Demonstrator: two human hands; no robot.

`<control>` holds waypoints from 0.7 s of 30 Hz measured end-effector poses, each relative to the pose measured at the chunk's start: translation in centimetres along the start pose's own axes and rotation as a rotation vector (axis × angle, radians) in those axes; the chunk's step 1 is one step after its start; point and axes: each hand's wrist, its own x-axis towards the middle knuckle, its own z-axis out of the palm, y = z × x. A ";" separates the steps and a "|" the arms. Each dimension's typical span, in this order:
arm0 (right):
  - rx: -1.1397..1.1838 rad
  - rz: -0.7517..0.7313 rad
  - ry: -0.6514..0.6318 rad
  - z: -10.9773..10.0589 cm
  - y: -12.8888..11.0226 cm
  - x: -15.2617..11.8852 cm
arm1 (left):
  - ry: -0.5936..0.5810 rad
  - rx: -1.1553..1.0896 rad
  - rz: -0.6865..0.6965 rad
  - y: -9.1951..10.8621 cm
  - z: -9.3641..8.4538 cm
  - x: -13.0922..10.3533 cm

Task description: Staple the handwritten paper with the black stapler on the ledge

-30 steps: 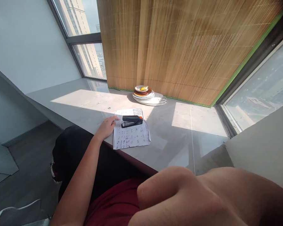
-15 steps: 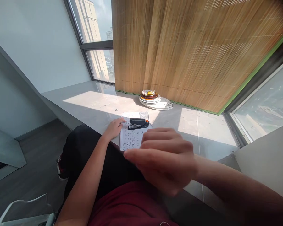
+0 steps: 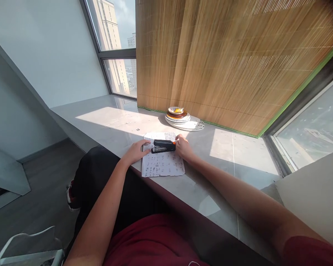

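Left hand (image 3: 133, 152) had fingers parted over paper (image 3: 163, 164); right hand (image 3: 184, 147) touched stapler (image 3: 164, 146), finger gap hidden.

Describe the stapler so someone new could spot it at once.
Under the bamboo blind runs a pale ledge; near its front edge lies a handwritten sheet. On that sheet, between the left hand and right hand, is the stapler. It's black with an orange spot at the right-hand end, unlike the round stacked plates behind.
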 end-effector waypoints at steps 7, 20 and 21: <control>0.199 0.078 0.001 0.2 -1.2 0.0 | -0.031 -0.033 -0.039 -0.1 -0.1 0.1; 0.549 0.319 -0.146 -1.6 -2.0 0.2 | -0.068 -0.032 -0.043 0.0 -0.3 -0.2; 0.547 0.323 -0.140 -1.6 -2.1 0.2 | -0.072 -0.038 -0.047 0.1 -0.3 -0.3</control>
